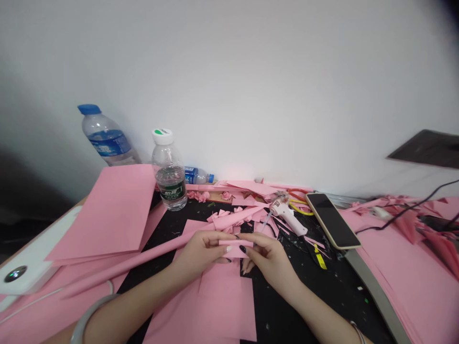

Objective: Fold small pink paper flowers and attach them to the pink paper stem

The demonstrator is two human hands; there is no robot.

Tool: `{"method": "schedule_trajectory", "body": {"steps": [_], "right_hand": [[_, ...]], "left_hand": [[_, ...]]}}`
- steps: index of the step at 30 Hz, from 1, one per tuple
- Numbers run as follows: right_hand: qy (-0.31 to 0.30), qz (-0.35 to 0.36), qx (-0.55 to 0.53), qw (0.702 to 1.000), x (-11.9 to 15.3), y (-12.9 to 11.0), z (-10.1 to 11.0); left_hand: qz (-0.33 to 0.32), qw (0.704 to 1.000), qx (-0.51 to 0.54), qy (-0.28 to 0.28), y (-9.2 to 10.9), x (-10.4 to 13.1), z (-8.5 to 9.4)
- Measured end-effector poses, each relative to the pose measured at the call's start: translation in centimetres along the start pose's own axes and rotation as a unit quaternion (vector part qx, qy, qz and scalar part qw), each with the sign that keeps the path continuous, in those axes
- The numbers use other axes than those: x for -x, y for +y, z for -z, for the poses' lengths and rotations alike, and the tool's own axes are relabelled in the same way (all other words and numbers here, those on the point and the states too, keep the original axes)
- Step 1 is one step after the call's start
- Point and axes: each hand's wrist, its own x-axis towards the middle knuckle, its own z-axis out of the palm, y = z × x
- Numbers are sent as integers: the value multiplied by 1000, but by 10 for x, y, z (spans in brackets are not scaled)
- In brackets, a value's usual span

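Note:
Between my two hands is a small piece of pink paper (234,250), its upper edge rolled or folded over. My left hand (206,249) pinches its left end between thumb and fingers. At the other end, my right hand (267,255) grips it the same way, with a dark-nailed thumb on the front. Larger pink sheets (218,301) lie on the black table surface beneath. Just behind the hands runs a long rolled pink paper tube (154,252), and a white glue gun (289,217) rests behind my right hand.
A clear bottle with a white cap (170,184) stands at the back left, near a blue-capped bottle (107,138). On the right lie a phone (333,220) and a stack of pink paper (405,272). Orange-and-yellow-handled scissors (301,206), paper scraps and cables are by the white wall.

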Motion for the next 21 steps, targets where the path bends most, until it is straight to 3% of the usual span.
{"method": "schedule_trajectory", "body": {"steps": [21], "right_hand": [[6, 1, -16, 1000, 0, -5, -2]], "left_hand": [[9, 1000, 16, 21, -1, -1, -1]]}}
